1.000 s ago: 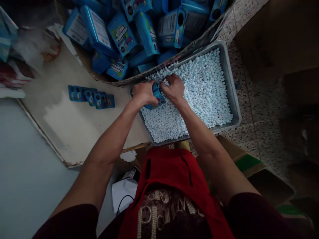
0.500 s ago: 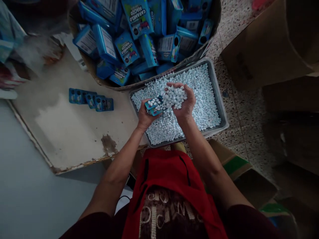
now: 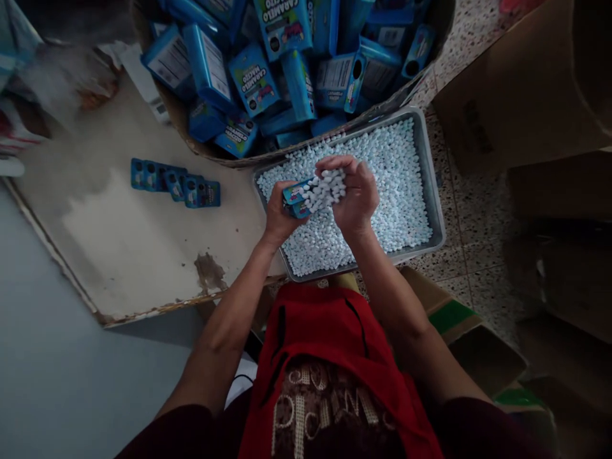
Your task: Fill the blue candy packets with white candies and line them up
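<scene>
My left hand [image 3: 280, 213] is closed around what look like two small blue candy packs [image 3: 297, 199], side by side with their ends toward my right hand. Cupped against those ends, my right hand [image 3: 357, 196] holds a heap of small white candies [image 3: 329, 188]. Some of the candies spill from its fingers toward the packs, and the packs' openings are partly hidden behind them. Below both hands lies a grey plastic tray [image 3: 437, 220] filled with loose pale candies [image 3: 392, 185]. Both hands are above its middle.
A large cardboard box [image 3: 201, 150] of blue "Caramelo Macizo" packages [image 3: 253, 80] stands beyond the tray. Several small blue packs [image 3: 174, 182] lie overlapping on the worn table [image 3: 119, 236] at left. Cardboard boxes [image 3: 511, 95] stand on the speckled floor at right.
The heap in my right hand has shrunk, and its fingers tilt more toward the packs as candies slide off. My left hand keeps hold of the packs. The view has shifted slightly.
</scene>
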Available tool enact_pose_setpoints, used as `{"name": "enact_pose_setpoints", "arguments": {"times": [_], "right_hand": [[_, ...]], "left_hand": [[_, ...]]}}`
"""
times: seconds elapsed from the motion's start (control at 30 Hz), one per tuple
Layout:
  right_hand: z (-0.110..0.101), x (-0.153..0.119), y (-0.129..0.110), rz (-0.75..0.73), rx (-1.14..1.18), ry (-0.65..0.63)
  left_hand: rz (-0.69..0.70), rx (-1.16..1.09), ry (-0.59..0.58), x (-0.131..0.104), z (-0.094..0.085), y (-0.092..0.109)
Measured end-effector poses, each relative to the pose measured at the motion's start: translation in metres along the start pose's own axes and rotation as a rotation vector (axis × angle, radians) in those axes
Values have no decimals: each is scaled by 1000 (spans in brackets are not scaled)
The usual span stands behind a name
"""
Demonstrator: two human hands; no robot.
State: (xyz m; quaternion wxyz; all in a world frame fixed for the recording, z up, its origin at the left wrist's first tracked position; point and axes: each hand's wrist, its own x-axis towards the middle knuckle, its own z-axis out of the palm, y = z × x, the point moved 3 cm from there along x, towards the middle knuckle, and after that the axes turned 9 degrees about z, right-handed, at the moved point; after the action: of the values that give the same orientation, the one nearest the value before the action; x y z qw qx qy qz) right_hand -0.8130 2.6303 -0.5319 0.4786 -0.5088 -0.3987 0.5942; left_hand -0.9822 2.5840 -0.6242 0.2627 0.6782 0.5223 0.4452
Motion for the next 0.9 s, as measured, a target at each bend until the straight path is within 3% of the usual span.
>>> {"name": "enact_pose_setpoints", "arguments": {"times": [0.17,0.27,0.33,0.4,0.5,0.57,0.63,0.73,0.83,0.9], "right_hand": [[9,-8,2,-113,-72,-117],[2,-21,4,-137,-176,-190],[-19,-35,10,-177,-280,-170],[-50,-52,27,-211,-467,-55],[-92,-74,68,-199,-878,128],[-101,-78,95,-148,-1087,171],[-96,-68,112,-113,-1197,196],[-75,-33,116,-143,-1198,201],[-63,11,114,-160,-1023,186],[-64,33,113,-103,-771,240]], "left_hand": [[-115,-29,-93,0,11,-9],[-108,-66,-102,1,10,-11],[-107,-78,-116,2,2,-9],[-113,-42,-159,1,-12,-6],[-102,161,-235,-1,-33,-4],[-98,318,-279,-1,-41,-5],[-102,429,-320,0,-38,-6],[-79,527,-376,7,-18,1],[-33,529,-418,17,5,13],[-22,460,-401,24,12,18]]}}
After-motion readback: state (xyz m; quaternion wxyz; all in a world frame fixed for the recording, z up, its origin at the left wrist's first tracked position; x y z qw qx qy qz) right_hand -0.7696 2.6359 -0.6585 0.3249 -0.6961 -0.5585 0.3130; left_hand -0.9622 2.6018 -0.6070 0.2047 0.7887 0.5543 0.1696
